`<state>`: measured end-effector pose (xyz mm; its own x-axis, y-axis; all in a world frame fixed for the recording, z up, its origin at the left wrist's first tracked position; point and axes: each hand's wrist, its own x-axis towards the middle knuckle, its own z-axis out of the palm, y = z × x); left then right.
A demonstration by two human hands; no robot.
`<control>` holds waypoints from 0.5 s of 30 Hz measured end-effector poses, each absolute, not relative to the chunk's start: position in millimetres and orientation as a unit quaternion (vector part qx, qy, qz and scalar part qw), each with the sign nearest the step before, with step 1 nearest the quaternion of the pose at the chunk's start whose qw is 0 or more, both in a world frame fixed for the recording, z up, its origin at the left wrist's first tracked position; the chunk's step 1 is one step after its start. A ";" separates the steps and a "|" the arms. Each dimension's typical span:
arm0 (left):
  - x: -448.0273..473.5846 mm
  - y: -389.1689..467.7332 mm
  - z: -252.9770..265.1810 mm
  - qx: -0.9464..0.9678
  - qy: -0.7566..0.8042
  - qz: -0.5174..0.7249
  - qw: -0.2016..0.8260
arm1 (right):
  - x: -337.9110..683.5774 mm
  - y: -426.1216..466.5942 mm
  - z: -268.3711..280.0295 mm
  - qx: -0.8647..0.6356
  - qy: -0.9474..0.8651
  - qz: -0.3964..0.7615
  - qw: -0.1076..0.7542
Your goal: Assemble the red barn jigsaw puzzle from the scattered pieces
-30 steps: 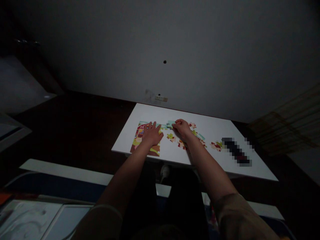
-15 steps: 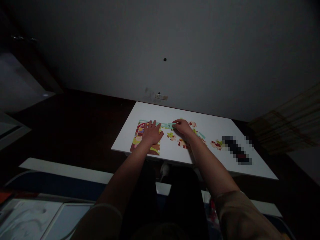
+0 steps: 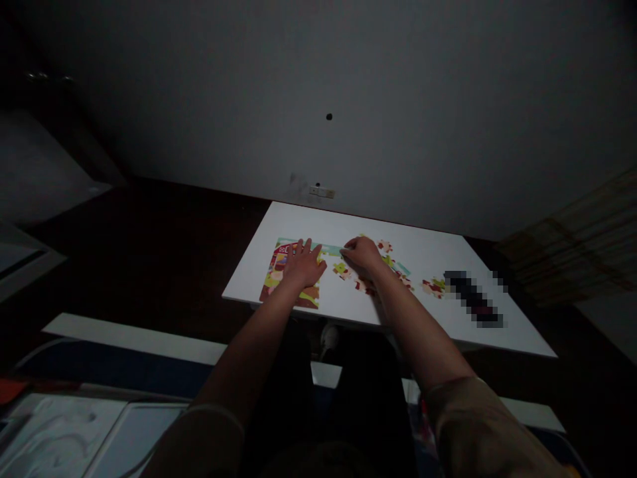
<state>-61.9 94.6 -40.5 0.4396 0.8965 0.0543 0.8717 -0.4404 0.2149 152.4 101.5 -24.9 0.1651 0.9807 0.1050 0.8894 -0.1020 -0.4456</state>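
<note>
A partly assembled jigsaw puzzle (image 3: 273, 282) lies flat on the white table, showing a colourful picture with red and yellow parts. My left hand (image 3: 302, 265) rests on it, palm down with fingers spread. From its far right corner a pale green strip of joined pieces runs to the right. At that strip's right end my right hand (image 3: 363, 253) pinches a pale green puzzle piece (image 3: 335, 250), partly covered by the fingertips. Loose puzzle pieces (image 3: 341, 269) lie near and partly under my right forearm.
The white table (image 3: 243, 275) stands close to a grey wall with a socket (image 3: 322, 192). More loose pieces (image 3: 434, 287) lie to the right, beside a dark pixelated object (image 3: 472, 300). A white tray-like item (image 3: 50, 425) sits at lower left, near my seat.
The pale green piece in my right fingers now sits flush with the strip, where a dark seam showed before. My left hand stays in place on the puzzle. The view shifts slightly.
</note>
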 end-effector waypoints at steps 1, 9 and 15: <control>-62.0 94.5 -40.2 0.845 0.523 0.079 0.077 | 154.6 100.2 -25.0 -0.734 -0.633 0.112 0.220; -60.5 93.1 -36.3 0.848 0.519 0.069 0.086 | 205.9 76.8 -7.2 -0.770 -0.547 0.088 0.315; -58.8 90.0 -32.1 0.860 0.502 0.064 0.066 | 260.1 44.7 -3.5 -0.800 -0.497 0.114 0.316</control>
<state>-58.8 90.0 -32.1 0.4888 0.8713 0.0431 0.8545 -0.4882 0.1774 260.1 44.7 -3.5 0.4808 0.8668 0.1319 0.7229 -0.3068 -0.6191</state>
